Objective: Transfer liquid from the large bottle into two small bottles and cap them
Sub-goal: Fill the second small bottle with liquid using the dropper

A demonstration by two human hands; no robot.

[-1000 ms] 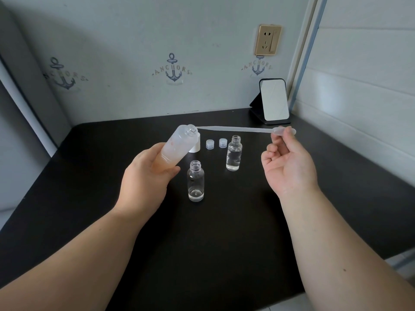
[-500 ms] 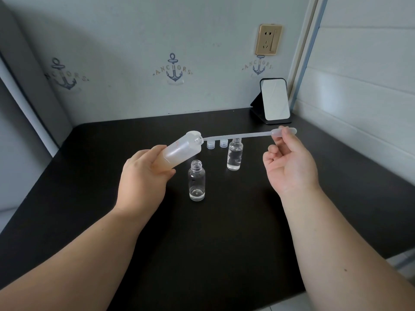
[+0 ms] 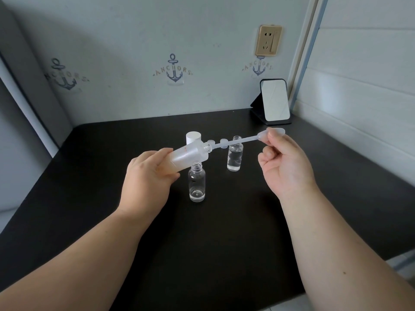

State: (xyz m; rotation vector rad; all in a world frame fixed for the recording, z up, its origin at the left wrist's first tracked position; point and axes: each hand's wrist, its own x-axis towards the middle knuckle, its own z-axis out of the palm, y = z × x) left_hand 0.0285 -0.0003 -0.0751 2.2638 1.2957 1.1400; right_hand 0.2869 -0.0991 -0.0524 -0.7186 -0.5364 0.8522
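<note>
Left hand [image 3: 148, 176] gripped the large bottle [image 3: 187, 156], tipped nearly flat above the near small bottle [image 3: 197, 184], likely so liquid reached the neck. Right hand [image 3: 285, 167] fingers pinched pipette [image 3: 238, 141] bulb, tip inside the mouth.

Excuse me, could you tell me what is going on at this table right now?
A person is moving liquid with a pipette. The left hand holds the large frosted bottle tilted, and the right hand pinches the bulb of the pipette, whose tip sits in the bottle's mouth. Two small clear bottles stand uncapped on the black table: the near one holds a little liquid, the far one more. Two small caps and the white cap lie behind them.
</note>
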